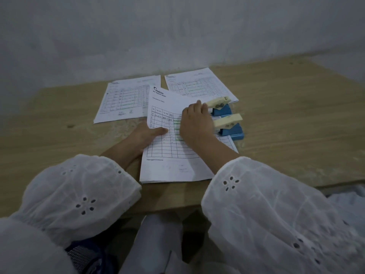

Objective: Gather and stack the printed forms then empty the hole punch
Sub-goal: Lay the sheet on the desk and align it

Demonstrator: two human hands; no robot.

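Observation:
Three sets of printed forms lie on the wooden table [59,135]. The nearest form [171,155] sits in front of me, its right edge pushed into a blue hole punch with two cream levers [227,121]. My left hand [146,135] pinches the form's left edge, thumb on top. My right hand [195,121] lies flat on the form, fingers spread, beside the punch. A second form [126,99] lies at the back left, a third form [199,84] at the back right, partly under the nearest form and the punch.
A grey wall [177,36] rises behind the table's far edge. The table's front edge runs just below the nearest form. My white sleeves and lap fill the bottom of the view.

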